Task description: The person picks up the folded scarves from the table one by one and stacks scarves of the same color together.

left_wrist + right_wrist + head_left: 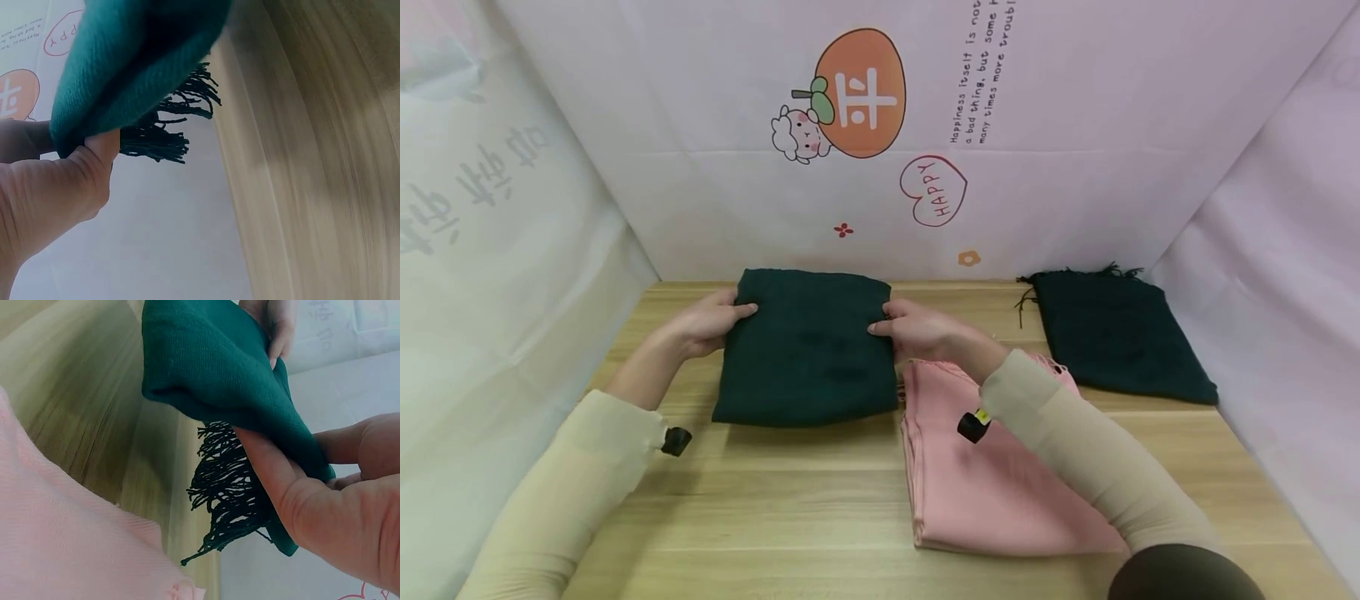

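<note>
A folded dark green scarf (808, 350) is held up off the table between both hands. On its left edge my left hand (707, 321) pinches the cloth, thumb on the near face and fingers behind. My right hand (925, 329) grips the opposite edge in the same way. Dark fringe (228, 481) hangs beneath the folded scarf in the right wrist view, and fringe (169, 125) also shows past the left thumb. A folded pink scarf (1000, 475) lies on the table under my right forearm, its fringed end partly hidden by that arm.
Another dark green fringed scarf (1120, 333) lies folded at the back right of the wooden table (760, 508). A white printed sheet (715, 192) stands behind the table, with white sheets along the left and right sides.
</note>
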The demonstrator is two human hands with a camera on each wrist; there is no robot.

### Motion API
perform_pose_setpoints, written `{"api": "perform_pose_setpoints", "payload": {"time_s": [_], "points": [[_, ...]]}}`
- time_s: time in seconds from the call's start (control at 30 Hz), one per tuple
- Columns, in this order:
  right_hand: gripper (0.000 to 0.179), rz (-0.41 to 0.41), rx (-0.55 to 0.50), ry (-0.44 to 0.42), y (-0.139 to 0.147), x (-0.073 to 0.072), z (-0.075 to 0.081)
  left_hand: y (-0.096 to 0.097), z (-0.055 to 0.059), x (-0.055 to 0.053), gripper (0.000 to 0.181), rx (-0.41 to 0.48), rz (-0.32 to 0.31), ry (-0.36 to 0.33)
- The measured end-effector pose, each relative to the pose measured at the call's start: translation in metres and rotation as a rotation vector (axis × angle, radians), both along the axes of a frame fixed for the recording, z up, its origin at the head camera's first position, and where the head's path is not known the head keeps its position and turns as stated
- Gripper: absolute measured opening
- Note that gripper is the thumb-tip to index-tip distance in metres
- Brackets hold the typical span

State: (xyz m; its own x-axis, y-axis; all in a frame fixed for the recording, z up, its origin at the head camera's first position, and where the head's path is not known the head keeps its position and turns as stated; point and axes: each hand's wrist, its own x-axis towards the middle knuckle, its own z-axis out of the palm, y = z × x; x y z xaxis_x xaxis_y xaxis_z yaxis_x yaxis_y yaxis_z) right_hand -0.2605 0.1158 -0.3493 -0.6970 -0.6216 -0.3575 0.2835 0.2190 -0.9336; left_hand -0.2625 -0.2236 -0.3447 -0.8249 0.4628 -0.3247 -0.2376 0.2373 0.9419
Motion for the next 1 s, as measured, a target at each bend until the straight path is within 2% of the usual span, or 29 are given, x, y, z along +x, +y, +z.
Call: {"api": "perform_pose_setpoints", "payload": {"time_s": [0.3, 0.47, 0.8, 1.0], "points": [[0.058, 0.135, -0.037, -0.009, 0.01, 0.007, 0.005, -0.003, 0.005, 0.011, 0.058, -0.007, -0.01, 0.0], [0.055, 0.17, -0.035, -0.009, 0.011, 0.01, 0.006, -0.005, 0.004, 0.014, 0.057, -0.016, -0.022, 0.005], [0.069, 0.134, -0.036, -0.061, 0.012, 0.021, 0.002, -0.007, -0.005, 0.021, 0.058, -0.033, -0.034, -0.015], [0.067, 0.138, -0.051, -0.072, 0.013, 0.025, -0.002, -0.006, -0.011, 0.026, 0.054, -0.034, -0.037, -0.016]]}}
